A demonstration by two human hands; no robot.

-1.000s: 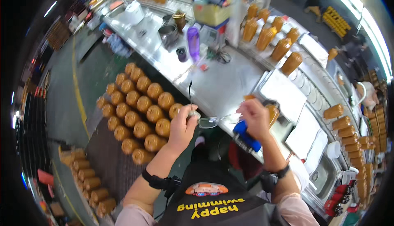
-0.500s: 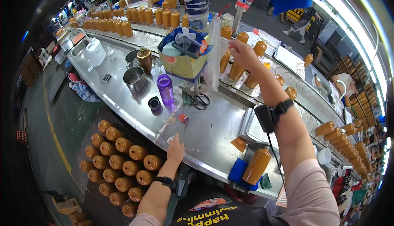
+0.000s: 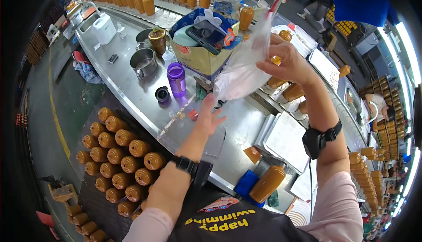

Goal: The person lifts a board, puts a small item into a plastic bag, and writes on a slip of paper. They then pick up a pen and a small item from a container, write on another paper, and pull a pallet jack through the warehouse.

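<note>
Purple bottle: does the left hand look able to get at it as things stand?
Probably yes: the left hand is spread open nearby, and nothing tall seems to stand between it and the purple bottle.

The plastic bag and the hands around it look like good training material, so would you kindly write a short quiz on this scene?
1. Which hand is lower in the picture, near the bottom of the plastic bag?
2. True or false: the purple bottle stands upright.
3. What colour is the plastic jug? A. red; B. white; C. green.

Key: 1. The left hand. 2. True. 3. B.
</note>
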